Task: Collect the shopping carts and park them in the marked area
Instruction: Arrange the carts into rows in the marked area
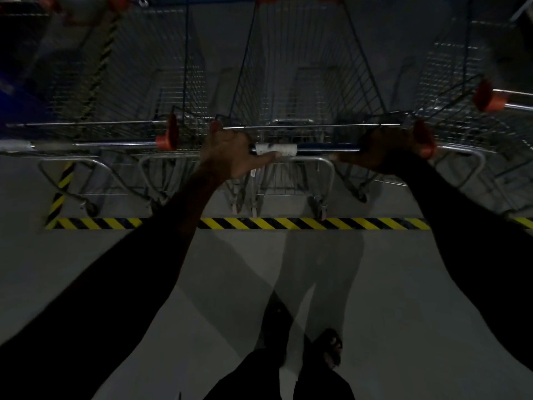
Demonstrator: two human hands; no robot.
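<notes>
A wire shopping cart (pixel 305 82) stands straight ahead of me, its rear wheels just beyond a yellow-and-black striped floor line (pixel 317 223). My left hand (pixel 230 153) grips the left part of its handle bar (pixel 317 148), thumb under a white label. My right hand (pixel 383 150) is closed on the bar's right end beside an orange end cap. A second cart (pixel 121 82) stands parked to the left and a third cart (pixel 467 90) to the right, both past the line.
Another striped line (pixel 62 194) runs away from me along the left side of the bay. Grey concrete floor (pixel 86 269) lies on my side of the line. My feet (pixel 331 347) show at the bottom. The scene is dim.
</notes>
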